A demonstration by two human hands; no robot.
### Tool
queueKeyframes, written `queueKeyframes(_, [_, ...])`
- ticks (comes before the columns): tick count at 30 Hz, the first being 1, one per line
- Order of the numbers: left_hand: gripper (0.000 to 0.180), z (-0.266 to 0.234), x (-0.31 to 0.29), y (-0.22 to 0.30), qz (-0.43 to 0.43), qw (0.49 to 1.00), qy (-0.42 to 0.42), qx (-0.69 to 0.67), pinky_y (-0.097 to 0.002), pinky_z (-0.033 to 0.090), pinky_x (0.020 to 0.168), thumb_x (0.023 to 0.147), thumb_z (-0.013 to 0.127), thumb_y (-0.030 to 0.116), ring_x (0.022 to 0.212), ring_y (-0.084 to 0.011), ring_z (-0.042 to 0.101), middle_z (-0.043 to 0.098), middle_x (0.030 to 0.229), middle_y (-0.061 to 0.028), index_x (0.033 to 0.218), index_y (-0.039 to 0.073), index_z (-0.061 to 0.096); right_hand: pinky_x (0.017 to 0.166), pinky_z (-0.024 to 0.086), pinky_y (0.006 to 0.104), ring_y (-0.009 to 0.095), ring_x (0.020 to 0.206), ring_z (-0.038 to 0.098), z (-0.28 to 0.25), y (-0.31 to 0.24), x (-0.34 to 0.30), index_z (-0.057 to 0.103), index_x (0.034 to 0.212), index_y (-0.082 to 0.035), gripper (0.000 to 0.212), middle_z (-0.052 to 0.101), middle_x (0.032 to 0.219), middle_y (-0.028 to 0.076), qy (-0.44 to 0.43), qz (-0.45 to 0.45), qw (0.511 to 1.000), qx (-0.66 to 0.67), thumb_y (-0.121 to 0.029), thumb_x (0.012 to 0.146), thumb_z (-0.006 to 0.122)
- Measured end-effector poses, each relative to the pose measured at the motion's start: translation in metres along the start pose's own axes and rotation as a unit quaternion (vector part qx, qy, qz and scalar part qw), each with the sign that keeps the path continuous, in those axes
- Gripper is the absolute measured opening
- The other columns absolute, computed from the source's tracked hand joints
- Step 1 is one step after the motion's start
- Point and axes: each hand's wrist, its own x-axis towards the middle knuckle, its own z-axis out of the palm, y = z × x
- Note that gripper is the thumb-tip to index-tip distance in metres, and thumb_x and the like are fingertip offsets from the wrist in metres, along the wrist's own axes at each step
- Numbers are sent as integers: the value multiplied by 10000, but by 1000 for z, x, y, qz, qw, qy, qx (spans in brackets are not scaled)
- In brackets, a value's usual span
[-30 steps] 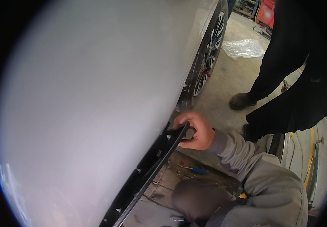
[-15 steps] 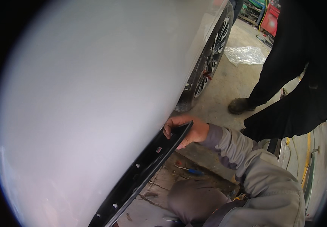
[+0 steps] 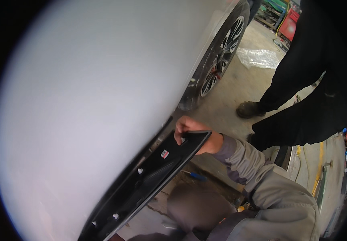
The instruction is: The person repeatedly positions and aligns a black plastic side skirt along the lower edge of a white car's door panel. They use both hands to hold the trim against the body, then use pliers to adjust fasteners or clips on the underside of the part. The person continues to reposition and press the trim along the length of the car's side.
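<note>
A long black trim strip [image 3: 151, 182] runs along the lower edge of a pale grey car body panel [image 3: 101, 88]. Its inner face shows, with several white clips [image 3: 140, 171] and a small white-and-red label [image 3: 164, 154]. My right hand [image 3: 189, 130] is closed around the strip's far end, fingers curled over the top edge, the palm partly hidden behind it. That end stands away from the car, leaving a gap along the panel. The strip's near end runs out of the picture at the bottom. My left hand is not in view.
Beyond the strip is a car wheel [image 3: 225, 52] with a dark tyre. A person in black trousers [image 3: 302, 84] stands at the right, one boot [image 3: 250, 109] on the floor. Clear plastic sheeting [image 3: 257, 58] lies behind. A blue-handled tool [image 3: 197, 176] lies below my right arm.
My right hand has tilted the strip's far end outward from the car, so more of its inner face and a wider gap show. The view has shifted slightly.
</note>
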Motion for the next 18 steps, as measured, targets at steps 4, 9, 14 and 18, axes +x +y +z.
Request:
queueKeyframes(4, [775, -34, -39, 15, 67, 992, 104, -28, -616, 338, 1166, 875, 627, 545, 1324, -435, 514, 599, 1356, -261, 1390, -30, 559, 1052, 387, 335, 179, 1167, 497, 8, 8, -38, 421, 1166, -93, 544, 528, 1163, 74, -12, -30, 999, 42, 3, 739, 745])
queueKeyframes(9, [767, -49, -94, 26, 89, 984, 148, -45, -627, 366, 1154, 858, 659, 532, 1360, -434, 483, 588, 1362, -249, 1388, -13, 555, 1165, 307, 404, 268, 1436, 367, 17, -7, -106, 266, 1533, -13, 934, 326, 1554, 164, -104, 24, 988, -111, -158, 784, 805])
queueKeyframes(14, [800, -64, -127, 34, 86, 983, 152, -55, -629, 368, 1153, 850, 669, 544, 1366, -441, 471, 557, 1382, -255, 1408, -8, 515, 1115, 391, 401, 250, 1444, 375, 36, -23, -151, 89, 1617, -7, 1085, 275, 1632, 195, -88, 194, 977, -8, -297, 855, 805])
queueKeyframes(18, [828, -77, -147, 40, 88, 982, 157, -63, -631, 370, 1151, 843, 678, 553, 1370, -447, 461, 531, 1398, -259, 1424, -3, 483, 950, 492, 398, 340, 1226, 585, 73, -12, -165, 435, 1441, 37, 659, 581, 1334, 251, -16, 248, 926, -286, -330, 951, 678])
